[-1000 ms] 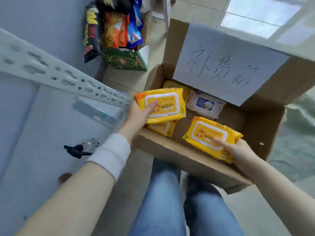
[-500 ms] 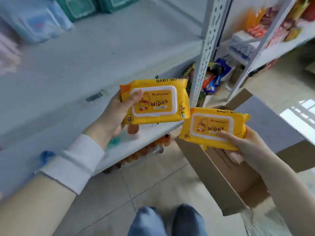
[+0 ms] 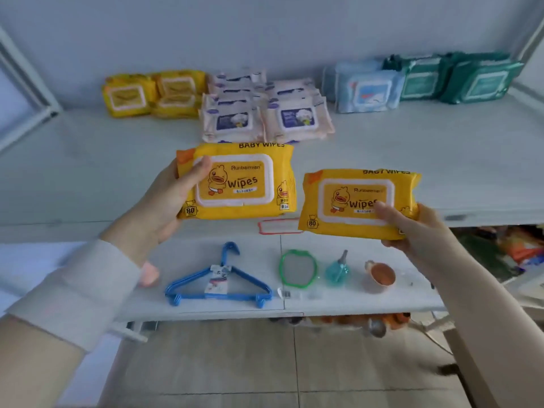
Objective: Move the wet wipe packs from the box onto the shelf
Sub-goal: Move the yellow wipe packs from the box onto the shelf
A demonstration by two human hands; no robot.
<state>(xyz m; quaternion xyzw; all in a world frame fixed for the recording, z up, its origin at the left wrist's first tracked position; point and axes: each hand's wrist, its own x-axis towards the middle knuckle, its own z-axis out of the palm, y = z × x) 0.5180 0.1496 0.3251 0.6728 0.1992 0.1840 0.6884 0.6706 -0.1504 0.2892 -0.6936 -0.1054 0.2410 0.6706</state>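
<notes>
My left hand (image 3: 164, 201) grips a yellow baby wipes pack (image 3: 238, 181) by its left end. My right hand (image 3: 412, 228) holds a second yellow wipes pack (image 3: 353, 201) from its right side. Both packs hang in the air in front of the white shelf (image 3: 88, 160), lids facing me. Far back on the shelf lie yellow packs (image 3: 147, 94) at the left, pale pink packs (image 3: 265, 110) in the middle, light blue packs (image 3: 362, 89) and green packs (image 3: 459, 76) at the right. The box is out of view.
The lower shelf (image 3: 338, 301) carries a blue hanger (image 3: 217, 281), a green-framed mirror (image 3: 297, 269), a teal bottle (image 3: 337, 270) and an orange cup (image 3: 381, 275). A red-edged label (image 3: 278, 226) sits on the upper shelf's front edge. Tiled floor lies below.
The view swung from the box up to the shelf front. Both hands lifted their yellow packs out of the box and now hold them before the wipes shelf.
</notes>
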